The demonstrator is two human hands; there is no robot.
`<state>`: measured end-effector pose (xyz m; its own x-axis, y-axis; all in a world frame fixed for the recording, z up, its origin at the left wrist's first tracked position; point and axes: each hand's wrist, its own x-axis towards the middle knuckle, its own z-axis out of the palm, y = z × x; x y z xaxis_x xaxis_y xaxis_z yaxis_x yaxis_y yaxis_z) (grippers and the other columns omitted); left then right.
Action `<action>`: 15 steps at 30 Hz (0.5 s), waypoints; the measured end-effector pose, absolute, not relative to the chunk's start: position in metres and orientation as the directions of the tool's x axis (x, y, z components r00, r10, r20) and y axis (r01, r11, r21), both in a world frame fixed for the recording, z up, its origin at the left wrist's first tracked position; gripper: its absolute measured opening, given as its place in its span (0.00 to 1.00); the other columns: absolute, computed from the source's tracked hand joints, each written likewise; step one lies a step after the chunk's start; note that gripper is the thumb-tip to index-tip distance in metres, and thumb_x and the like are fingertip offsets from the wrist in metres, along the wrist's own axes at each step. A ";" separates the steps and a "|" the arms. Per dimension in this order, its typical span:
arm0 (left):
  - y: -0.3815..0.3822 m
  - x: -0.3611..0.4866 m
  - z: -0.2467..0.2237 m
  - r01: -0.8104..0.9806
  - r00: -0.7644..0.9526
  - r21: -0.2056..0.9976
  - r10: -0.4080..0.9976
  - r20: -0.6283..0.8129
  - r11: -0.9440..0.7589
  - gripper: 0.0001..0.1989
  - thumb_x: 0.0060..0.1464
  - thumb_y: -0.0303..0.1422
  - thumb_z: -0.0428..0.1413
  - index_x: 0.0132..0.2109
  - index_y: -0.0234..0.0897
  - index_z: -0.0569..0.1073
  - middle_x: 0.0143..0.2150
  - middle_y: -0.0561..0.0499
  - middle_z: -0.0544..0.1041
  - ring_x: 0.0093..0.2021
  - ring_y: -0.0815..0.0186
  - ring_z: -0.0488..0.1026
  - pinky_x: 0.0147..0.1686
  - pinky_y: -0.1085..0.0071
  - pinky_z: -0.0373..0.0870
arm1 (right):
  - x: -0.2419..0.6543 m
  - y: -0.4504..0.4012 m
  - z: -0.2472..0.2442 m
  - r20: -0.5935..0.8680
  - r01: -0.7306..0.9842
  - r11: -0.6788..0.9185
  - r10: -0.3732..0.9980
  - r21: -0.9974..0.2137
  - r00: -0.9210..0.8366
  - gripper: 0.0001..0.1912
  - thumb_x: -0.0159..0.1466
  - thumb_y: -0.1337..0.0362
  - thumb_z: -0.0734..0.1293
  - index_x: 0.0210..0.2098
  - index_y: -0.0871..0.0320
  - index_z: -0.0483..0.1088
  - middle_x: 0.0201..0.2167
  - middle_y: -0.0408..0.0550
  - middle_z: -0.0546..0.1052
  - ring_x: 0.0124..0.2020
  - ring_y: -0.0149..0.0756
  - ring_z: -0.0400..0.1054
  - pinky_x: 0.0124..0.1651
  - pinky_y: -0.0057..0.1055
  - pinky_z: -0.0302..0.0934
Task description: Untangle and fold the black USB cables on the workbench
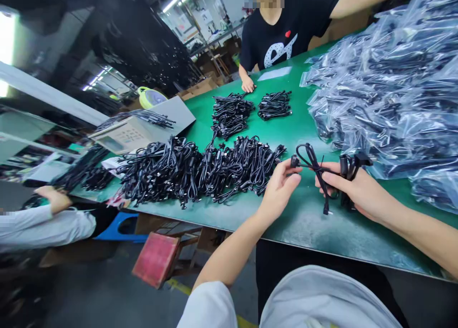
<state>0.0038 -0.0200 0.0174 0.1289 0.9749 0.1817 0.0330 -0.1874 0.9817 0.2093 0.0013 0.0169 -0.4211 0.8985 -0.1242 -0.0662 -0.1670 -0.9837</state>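
My left hand (279, 187) pinches one end of a black cable bundle (311, 163) just above the green table (304, 218). My right hand (352, 187) grips the other side of the same bundle, with more coiled black cable sticking up between its fingers. A loose plug end hangs below my right hand. Both hands sit close together near the table's front edge. To the left of my left hand lies a long heap of black cables (200, 168).
A big pile of clear bags with cables (386, 89) fills the right side. Two smaller cable heaps (231, 113) (275, 105) lie farther back. A person in a black shirt (282, 35) stands across the table. Another person's hand (53, 199) is at left, near a red stool (155, 259).
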 end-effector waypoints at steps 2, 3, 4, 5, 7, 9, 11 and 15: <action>-0.013 0.012 0.021 -0.154 0.190 0.988 0.981 0.047 -0.018 0.26 0.60 0.53 0.57 0.58 0.42 0.71 0.60 0.43 0.75 0.60 0.56 0.74 0.57 0.59 0.73 | 0.208 -0.001 0.018 -0.109 0.034 -0.107 0.854 -0.994 -0.509 0.18 0.66 0.48 0.69 0.42 0.56 0.77 0.28 0.42 0.77 0.27 0.32 0.68 0.33 0.31 0.64; -0.009 0.017 0.023 -0.223 0.227 0.974 0.974 0.023 0.028 0.29 0.58 0.56 0.58 0.57 0.42 0.71 0.58 0.42 0.76 0.61 0.55 0.74 0.56 0.59 0.73 | 0.207 -0.001 0.018 -0.119 0.087 -0.085 0.834 -0.993 -0.540 0.18 0.66 0.47 0.68 0.37 0.56 0.75 0.24 0.41 0.74 0.25 0.32 0.66 0.30 0.31 0.63; -0.007 0.022 0.024 -0.279 0.240 0.958 0.971 0.007 0.062 0.30 0.55 0.58 0.59 0.55 0.41 0.71 0.55 0.43 0.78 0.60 0.54 0.74 0.54 0.59 0.73 | 0.205 -0.002 0.019 -0.126 0.143 -0.057 0.829 -0.988 -0.545 0.18 0.65 0.46 0.68 0.33 0.55 0.74 0.22 0.39 0.71 0.22 0.32 0.64 0.28 0.31 0.61; -0.004 0.026 0.025 -0.323 0.236 0.942 0.972 -0.012 0.090 0.31 0.53 0.59 0.60 0.53 0.41 0.70 0.51 0.44 0.79 0.59 0.53 0.75 0.52 0.59 0.74 | 0.203 -0.003 0.019 -0.125 0.200 -0.020 0.839 -0.980 -0.530 0.18 0.63 0.46 0.70 0.31 0.55 0.72 0.20 0.39 0.70 0.21 0.33 0.63 0.27 0.31 0.60; -0.001 0.033 0.027 -0.379 0.207 0.916 0.977 -0.058 0.134 0.30 0.52 0.59 0.62 0.49 0.41 0.68 0.45 0.47 0.79 0.55 0.54 0.77 0.49 0.60 0.74 | 0.200 -0.004 0.019 -0.080 0.307 0.073 0.886 -0.949 -0.456 0.16 0.58 0.48 0.73 0.31 0.54 0.73 0.22 0.40 0.72 0.25 0.37 0.67 0.30 0.33 0.62; 0.000 0.036 0.027 -0.407 0.185 0.899 0.978 -0.091 0.161 0.27 0.53 0.57 0.62 0.46 0.41 0.66 0.39 0.51 0.76 0.51 0.57 0.78 0.46 0.62 0.74 | 0.197 -0.006 0.016 -0.027 0.401 0.145 0.919 -0.905 -0.394 0.13 0.56 0.52 0.74 0.32 0.54 0.73 0.27 0.41 0.76 0.30 0.41 0.71 0.34 0.35 0.65; 0.000 0.038 0.025 -0.436 0.178 0.884 0.979 -0.098 0.167 0.25 0.54 0.56 0.61 0.43 0.41 0.64 0.34 0.54 0.72 0.46 0.61 0.78 0.46 0.63 0.74 | 0.197 -0.008 0.011 0.004 0.472 0.204 0.920 -0.858 -0.391 0.08 0.60 0.57 0.70 0.31 0.54 0.71 0.26 0.41 0.76 0.29 0.41 0.72 0.33 0.34 0.64; -0.003 0.038 0.018 -0.500 0.168 0.853 0.983 -0.073 0.149 0.26 0.55 0.57 0.60 0.45 0.41 0.66 0.31 0.56 0.70 0.44 0.66 0.77 0.53 0.62 0.73 | 0.203 -0.010 -0.005 0.310 0.529 0.554 0.820 -0.643 -0.481 0.06 0.67 0.65 0.63 0.38 0.55 0.72 0.35 0.48 0.81 0.37 0.46 0.77 0.38 0.38 0.69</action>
<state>0.0383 -0.0033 0.0181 0.1678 0.9831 -0.0730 -0.4995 0.1486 0.8535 0.2031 -0.0096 -0.0045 -0.4811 0.8200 0.3101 0.5290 0.5536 -0.6432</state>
